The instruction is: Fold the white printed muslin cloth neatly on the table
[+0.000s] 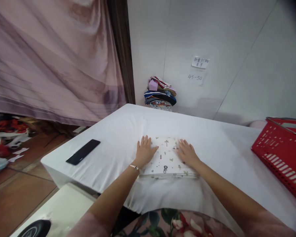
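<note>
Landmark: the folded cloth.

- Your garment (177, 223), floral print, on the near side of the cloth.
- Pale surface (64, 200), lower than the cloth and to its near left; on it, a dark round object (36, 229), partly out of view.
- Bracelet (134, 167), light metallic look, on your left wrist, just beside the cloth's left edge.
- Folded cloth (165, 161), white, printed with small scattered plant-like and figure motifs; a layered fold along its near edge. It lies flat on the white-covered table (227, 158) directly in front of you.
- Your left hand (143, 153), released, palm down on the left side of the cloth, fingers extended and thumb spread inward.
- Your right hand (188, 154), likewise released, laid flat over the cloth's right side, fingers pointing away from you and slightly inward.
- Black flat slab (83, 151), phone-like, lying on the table well to the left of the cloth.
- Red basket (283, 144), slotted plastic with a handle, well to the right of the cloth.
- Stack of folded textiles (160, 95), mixed colours, beyond the cloth, past the table's far edge.
- Pink curtain (64, 59), beyond the cloth to the left.
- Two handwritten papers (199, 62), on the pale wall (236, 33) beyond the cloth and to its right; the lower reads "45-50".
</note>
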`<state>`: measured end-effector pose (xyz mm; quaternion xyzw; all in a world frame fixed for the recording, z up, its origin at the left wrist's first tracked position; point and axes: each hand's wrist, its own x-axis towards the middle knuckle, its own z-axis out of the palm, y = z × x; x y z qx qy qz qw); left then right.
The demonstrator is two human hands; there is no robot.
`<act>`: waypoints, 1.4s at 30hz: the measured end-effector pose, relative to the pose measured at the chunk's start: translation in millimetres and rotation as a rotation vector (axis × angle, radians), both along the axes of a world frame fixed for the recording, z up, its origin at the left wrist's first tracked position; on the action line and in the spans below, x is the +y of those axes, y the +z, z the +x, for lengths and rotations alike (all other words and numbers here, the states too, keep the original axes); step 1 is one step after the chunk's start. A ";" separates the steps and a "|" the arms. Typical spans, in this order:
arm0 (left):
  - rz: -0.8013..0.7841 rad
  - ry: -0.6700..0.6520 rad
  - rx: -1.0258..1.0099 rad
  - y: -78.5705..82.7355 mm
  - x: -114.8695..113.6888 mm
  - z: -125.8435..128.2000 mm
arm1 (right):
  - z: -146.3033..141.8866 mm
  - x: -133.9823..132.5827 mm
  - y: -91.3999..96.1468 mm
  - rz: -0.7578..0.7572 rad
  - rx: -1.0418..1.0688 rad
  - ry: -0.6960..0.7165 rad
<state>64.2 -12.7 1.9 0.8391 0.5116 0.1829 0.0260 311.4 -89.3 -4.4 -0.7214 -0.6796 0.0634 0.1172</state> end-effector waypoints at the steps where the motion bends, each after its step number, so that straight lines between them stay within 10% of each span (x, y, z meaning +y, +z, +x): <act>1: 0.048 -0.048 0.004 -2.0 -9.1 -5.4 | -2.9 -13.5 -0.9 0.017 0.000 0.077; 8: -0.046 -0.064 -0.070 -22.9 -41.8 -26.3 | -15.1 -70.9 -11.0 0.068 -0.018 0.252; 16: -0.166 0.208 -0.263 -18.2 -48.3 -41.5 | 19.1 -78.1 -33.2 0.103 0.441 -0.251; 20: -0.296 0.222 -0.306 -12.2 -47.6 -41.9 | 38.7 -69.0 -29.7 0.121 0.749 -0.255; 29: -0.402 0.275 -0.335 -7.2 -48.2 -38.6 | 31.7 -54.6 7.1 -0.382 1.406 -0.377; 42: -0.417 0.149 -0.441 -10.5 -22.7 30.5 | 108.1 19.1 1.6 0.053 0.747 -0.599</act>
